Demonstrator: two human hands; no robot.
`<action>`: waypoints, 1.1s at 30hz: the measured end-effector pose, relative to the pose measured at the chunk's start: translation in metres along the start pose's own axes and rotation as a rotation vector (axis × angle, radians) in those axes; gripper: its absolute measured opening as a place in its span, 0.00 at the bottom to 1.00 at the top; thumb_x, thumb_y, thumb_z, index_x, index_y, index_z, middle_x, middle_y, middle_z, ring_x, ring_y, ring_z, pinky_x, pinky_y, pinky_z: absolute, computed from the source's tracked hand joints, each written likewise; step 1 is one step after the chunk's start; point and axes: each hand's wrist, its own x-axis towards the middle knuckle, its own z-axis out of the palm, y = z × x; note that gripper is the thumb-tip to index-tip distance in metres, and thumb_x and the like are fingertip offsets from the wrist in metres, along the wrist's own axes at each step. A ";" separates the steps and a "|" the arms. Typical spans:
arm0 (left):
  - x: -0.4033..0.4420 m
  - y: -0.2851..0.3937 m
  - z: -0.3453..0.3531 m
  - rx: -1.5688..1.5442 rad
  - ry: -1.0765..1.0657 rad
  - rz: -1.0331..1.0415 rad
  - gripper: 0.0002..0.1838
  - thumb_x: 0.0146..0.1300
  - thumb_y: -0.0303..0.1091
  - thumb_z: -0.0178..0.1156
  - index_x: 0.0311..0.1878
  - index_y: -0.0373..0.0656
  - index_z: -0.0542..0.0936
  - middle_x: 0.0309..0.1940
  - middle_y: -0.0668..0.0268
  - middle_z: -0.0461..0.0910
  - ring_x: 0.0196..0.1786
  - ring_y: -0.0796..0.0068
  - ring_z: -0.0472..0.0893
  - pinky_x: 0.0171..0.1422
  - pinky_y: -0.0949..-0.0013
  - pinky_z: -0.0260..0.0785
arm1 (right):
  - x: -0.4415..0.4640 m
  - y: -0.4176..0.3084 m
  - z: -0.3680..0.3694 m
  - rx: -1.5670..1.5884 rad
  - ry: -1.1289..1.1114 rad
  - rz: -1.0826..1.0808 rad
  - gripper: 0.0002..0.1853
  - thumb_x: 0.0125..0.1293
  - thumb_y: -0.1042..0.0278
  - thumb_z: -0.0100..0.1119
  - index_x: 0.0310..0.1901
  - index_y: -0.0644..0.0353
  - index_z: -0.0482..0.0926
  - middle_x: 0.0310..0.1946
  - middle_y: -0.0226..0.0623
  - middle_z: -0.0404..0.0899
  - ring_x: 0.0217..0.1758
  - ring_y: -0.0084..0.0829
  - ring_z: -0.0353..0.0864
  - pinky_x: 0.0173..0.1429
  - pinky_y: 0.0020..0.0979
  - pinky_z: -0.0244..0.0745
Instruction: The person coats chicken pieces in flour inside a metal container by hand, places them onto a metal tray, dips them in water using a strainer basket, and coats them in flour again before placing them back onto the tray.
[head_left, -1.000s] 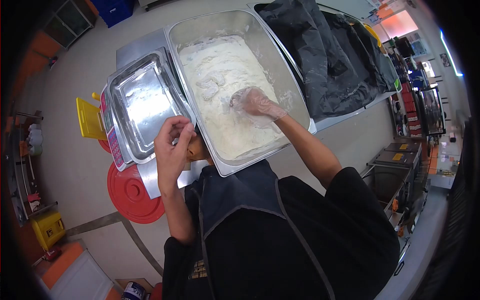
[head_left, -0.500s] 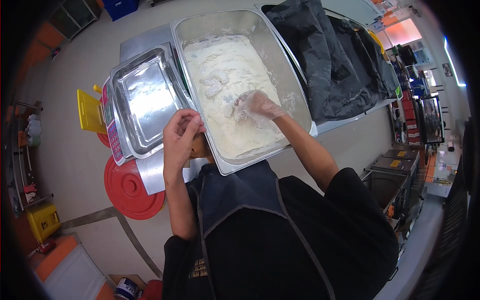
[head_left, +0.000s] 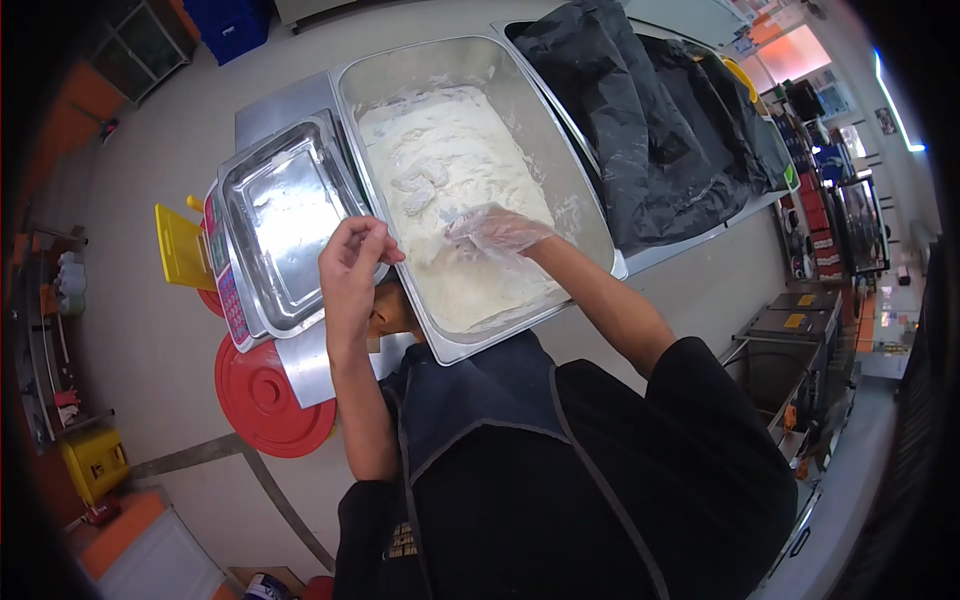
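A deep steel pan [head_left: 575, 200] holds a thick bed of white flour [head_left: 460, 120]. My right hand [head_left: 500, 230], in a clear plastic glove, reaches down into the flour with its fingers bent together. What lies under its fingertips is coated white and I cannot make it out. Several flour-coated pieces [head_left: 420, 185] lie in a small heap beyond that hand. Bare and held up at the pan's left rim, my left hand [head_left: 350, 255] has its fingers curled towards the thumb, with nothing visible in them.
A shallow steel tray [head_left: 232, 190] sits left of the pan on a scale with pink keys [head_left: 232, 290]. Below is a round red lid [head_left: 270, 395]. Black plastic sheeting [head_left: 650, 130] covers the right side. A yellow panel [head_left: 180, 245] stands at the far left.
My right hand has shifted slightly left and lower into the flour, its fingers stretching towards the middle. My left hand stays curled by the rim. The view has tilted a little.
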 end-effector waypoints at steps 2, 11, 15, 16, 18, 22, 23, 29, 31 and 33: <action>0.004 0.020 0.006 0.081 0.020 0.024 0.08 0.65 0.30 0.56 0.41 0.34 0.75 0.28 0.66 0.76 0.31 0.77 0.77 0.37 0.75 0.70 | 0.001 -0.008 -0.012 -0.330 -0.048 -0.159 0.18 0.58 0.60 0.63 0.47 0.61 0.81 0.40 0.37 0.81 0.40 0.27 0.77 0.46 0.29 0.72; 0.098 -0.026 0.126 0.510 -0.492 0.360 0.25 0.65 0.46 0.50 0.60 0.41 0.69 0.60 0.53 0.68 0.65 0.55 0.65 0.71 0.62 0.52 | -0.024 -0.040 -0.013 -0.685 0.205 -0.069 0.22 0.63 0.61 0.50 0.57 0.57 0.69 0.56 0.42 0.71 0.59 0.33 0.68 0.65 0.34 0.60; 0.098 -0.017 0.144 0.392 -0.393 0.811 0.29 0.64 0.56 0.48 0.60 0.44 0.69 0.59 0.54 0.70 0.64 0.53 0.65 0.68 0.51 0.52 | -0.029 -0.039 -0.025 -0.814 0.295 -0.221 0.28 0.67 0.61 0.45 0.66 0.60 0.55 0.64 0.43 0.60 0.69 0.34 0.57 0.71 0.35 0.51; 0.084 -0.023 0.151 0.663 -0.639 0.601 0.28 0.64 0.56 0.47 0.58 0.43 0.70 0.59 0.55 0.69 0.66 0.52 0.63 0.69 0.50 0.49 | -0.039 -0.020 -0.017 -0.857 0.306 -0.234 0.28 0.66 0.62 0.46 0.66 0.60 0.56 0.65 0.44 0.60 0.69 0.34 0.58 0.71 0.36 0.51; 0.085 -0.016 0.147 0.411 -0.467 0.671 0.29 0.64 0.57 0.46 0.58 0.44 0.70 0.60 0.56 0.68 0.66 0.54 0.62 0.69 0.52 0.48 | -0.031 -0.014 -0.027 -0.953 0.330 -0.229 0.25 0.65 0.61 0.47 0.62 0.60 0.60 0.61 0.44 0.63 0.66 0.34 0.61 0.69 0.35 0.55; 0.090 -0.024 0.163 0.374 -0.449 0.721 0.28 0.66 0.55 0.45 0.58 0.43 0.69 0.59 0.57 0.68 0.66 0.56 0.61 0.70 0.54 0.48 | -0.032 -0.026 -0.041 -1.090 0.351 -0.151 0.20 0.63 0.59 0.51 0.54 0.59 0.70 0.54 0.44 0.71 0.58 0.34 0.69 0.63 0.35 0.61; 0.092 -0.037 0.166 0.435 -0.513 0.646 0.27 0.66 0.55 0.45 0.58 0.43 0.69 0.59 0.57 0.68 0.66 0.56 0.62 0.70 0.54 0.48 | -0.028 -0.032 -0.048 -1.115 0.347 -0.112 0.19 0.62 0.59 0.52 0.52 0.58 0.72 0.52 0.44 0.72 0.56 0.34 0.70 0.62 0.34 0.63; 0.064 0.038 0.064 -0.004 -0.121 0.679 0.27 0.69 0.49 0.36 0.56 0.35 0.68 0.51 0.58 0.72 0.59 0.65 0.70 0.66 0.61 0.57 | -0.041 -0.182 -0.020 -0.694 0.171 0.295 0.12 0.57 0.59 0.59 0.37 0.56 0.84 0.36 0.39 0.82 0.37 0.28 0.79 0.47 0.32 0.74; 0.041 0.050 0.011 0.015 0.131 0.691 0.28 0.68 0.51 0.34 0.56 0.34 0.68 0.43 0.55 0.76 0.49 0.62 0.77 0.59 0.61 0.65 | -0.025 -0.184 -0.036 -0.518 0.172 0.075 0.17 0.55 0.56 0.61 0.31 0.64 0.83 0.29 0.35 0.78 0.29 0.24 0.74 0.36 0.27 0.70; 0.011 0.049 -0.039 -0.042 0.319 0.622 0.32 0.70 0.55 0.29 0.53 0.34 0.69 0.40 0.56 0.76 0.45 0.59 0.78 0.57 0.59 0.67 | -0.010 -0.205 -0.039 -0.314 0.088 -0.081 0.17 0.55 0.55 0.61 0.32 0.64 0.83 0.29 0.35 0.79 0.27 0.24 0.73 0.34 0.25 0.69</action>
